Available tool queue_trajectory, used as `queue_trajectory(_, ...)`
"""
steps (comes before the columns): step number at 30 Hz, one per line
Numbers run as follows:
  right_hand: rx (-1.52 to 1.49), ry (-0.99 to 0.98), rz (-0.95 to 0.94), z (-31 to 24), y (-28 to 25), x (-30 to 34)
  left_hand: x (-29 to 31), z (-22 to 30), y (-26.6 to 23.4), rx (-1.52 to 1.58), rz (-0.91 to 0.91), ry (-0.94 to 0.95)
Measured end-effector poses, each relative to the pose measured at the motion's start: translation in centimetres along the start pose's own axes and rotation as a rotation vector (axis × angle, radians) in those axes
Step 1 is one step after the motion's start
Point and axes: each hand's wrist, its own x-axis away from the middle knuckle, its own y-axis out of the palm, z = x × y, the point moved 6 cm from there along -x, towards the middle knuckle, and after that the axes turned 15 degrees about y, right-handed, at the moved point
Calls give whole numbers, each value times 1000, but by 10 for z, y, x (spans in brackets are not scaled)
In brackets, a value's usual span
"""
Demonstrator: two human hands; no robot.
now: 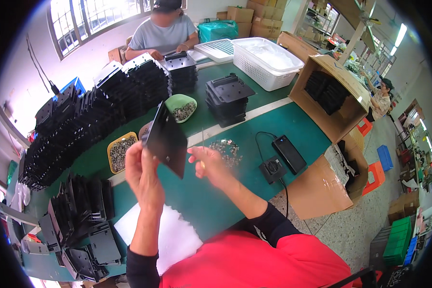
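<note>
My left hand (146, 175) grips a black plastic panel (169, 141) by its left edge, tilted up above the green table. Just right of the panel is my right hand (209, 165), its fingers pinched together. A thin metal tool (203, 137) sticks up from those fingers; its kind is not clear. Small loose metal parts (228, 151) lie scattered on the table beyond the right hand. More small metal parts fill a yellow tray (111, 161) left of the panel and a green bowl (186, 100) behind it.
Long rows of black panels (77, 125) stand along the left, with a stack (228, 96) at the back. A black power adapter (289, 153) and small fan box (272, 169) sit right. Cardboard boxes (300, 93) flank the table. A co-worker (163, 33) sits opposite. White foam (177, 235) lies near me.
</note>
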Motion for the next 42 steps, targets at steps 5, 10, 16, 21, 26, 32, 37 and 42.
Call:
queue_trajectory(5, -222, 199, -214, -31, -6, 17, -13, -37, 46, -6, -111, 79)
queue_trajectory(10, -433, 244, -677, -53, -23, 6, 7, -17, 107, -455, -487, 822)
queue_trajectory(16, -292, -196, -346, -114, -26, 27, 35, -35, 141, -484, -616, 1088)
queue_trajectory(21, 140, -408, 117, -237, -66, 13, 39, -60, 114, -712, -623, 776)
queue_trajectory(26, 526, -289, 348, -316, -148, -72, 32, -81, 31, -914, -633, 472)
queue_trajectory(32, 822, -246, 515, -288, -168, -134, 46, -60, -69, -1168, -526, 251)
queue_trajectory(37, 1447, -289, 493, -301, -193, -183, 60, -10, -122, -1287, -446, 231)
queue_trajectory(42, 1196, -285, 320, -339, -287, -198, 53, 31, -166, -1457, -338, 289)
